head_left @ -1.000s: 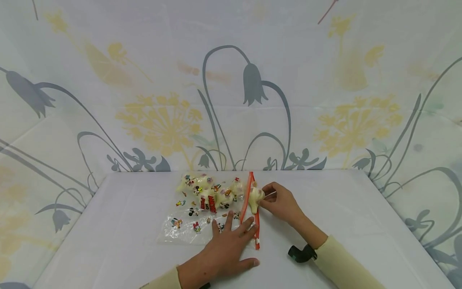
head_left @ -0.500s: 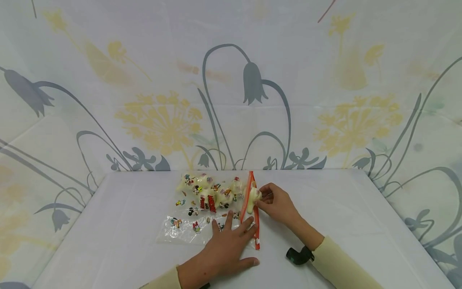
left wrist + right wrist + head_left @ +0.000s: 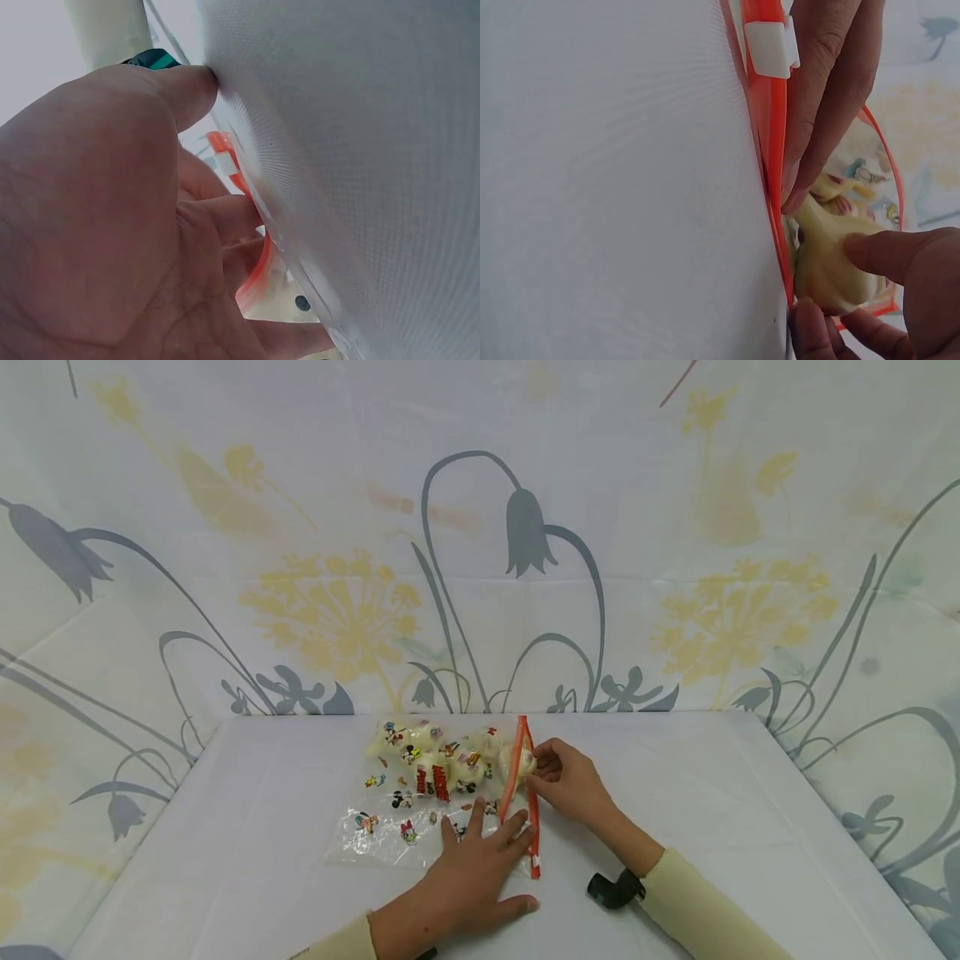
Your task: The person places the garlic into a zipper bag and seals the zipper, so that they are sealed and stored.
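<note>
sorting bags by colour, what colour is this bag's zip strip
Orange-red zip strip, clearest in the right wrist view.

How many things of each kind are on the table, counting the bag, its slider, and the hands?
Clear zip bag: 1
White slider: 1
Cream toy at the bag's mouth: 1
Hands: 2, left hand and right hand
Cream toys deeper inside: several, count unclear
Total countable: 5

pale yellow sleeves [image 3: 697,902], a black wrist camera [image 3: 611,888].
</note>
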A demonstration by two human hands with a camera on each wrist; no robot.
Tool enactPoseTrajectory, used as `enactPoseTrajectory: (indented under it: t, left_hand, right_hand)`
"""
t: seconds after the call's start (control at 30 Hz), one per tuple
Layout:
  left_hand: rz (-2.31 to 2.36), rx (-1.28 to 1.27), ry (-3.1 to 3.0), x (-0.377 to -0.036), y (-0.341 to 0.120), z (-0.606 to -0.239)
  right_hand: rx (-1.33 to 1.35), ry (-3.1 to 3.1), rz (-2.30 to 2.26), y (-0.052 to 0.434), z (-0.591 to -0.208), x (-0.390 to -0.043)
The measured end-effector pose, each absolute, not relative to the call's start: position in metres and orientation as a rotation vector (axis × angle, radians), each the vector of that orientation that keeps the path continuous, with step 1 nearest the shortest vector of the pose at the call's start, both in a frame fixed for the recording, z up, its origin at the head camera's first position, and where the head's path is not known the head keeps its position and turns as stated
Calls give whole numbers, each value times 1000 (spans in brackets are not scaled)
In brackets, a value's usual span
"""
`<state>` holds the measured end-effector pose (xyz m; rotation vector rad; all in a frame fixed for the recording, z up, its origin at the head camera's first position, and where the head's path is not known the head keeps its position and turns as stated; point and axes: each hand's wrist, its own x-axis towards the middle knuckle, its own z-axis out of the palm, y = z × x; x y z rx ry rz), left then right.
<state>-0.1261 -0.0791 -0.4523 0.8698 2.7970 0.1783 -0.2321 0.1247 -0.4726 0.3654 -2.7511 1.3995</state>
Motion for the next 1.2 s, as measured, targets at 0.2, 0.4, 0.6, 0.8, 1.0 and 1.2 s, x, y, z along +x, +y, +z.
enactPoseTrajectory:
  t: [0.2, 0.4, 0.6, 0.8, 1.0, 1.2]
  left_hand:
    - [178, 885, 2801, -126, -80, -452]
    - [159, 892, 2803, -127, -79, -451]
    - [177, 879, 2793, -127, -78, -450]
    - [181, 873, 2796, -126, -78, -449]
    - [187, 873, 2792, -127, -78, -448]
    - [209, 861, 2762, -129, -78, -448]
  right_hand:
    - [409, -2735, 1405, 119, -472, -234]
    - [388, -2733, 1402, 114, -473, -237]
    - [398, -2704, 1415, 108, -475, -240]
    - [384, -2696, 1424, 102, -476, -243]
    - [386, -2679, 1406, 96, -477, -247]
    - [396, -2639, 1480, 91, -480, -251]
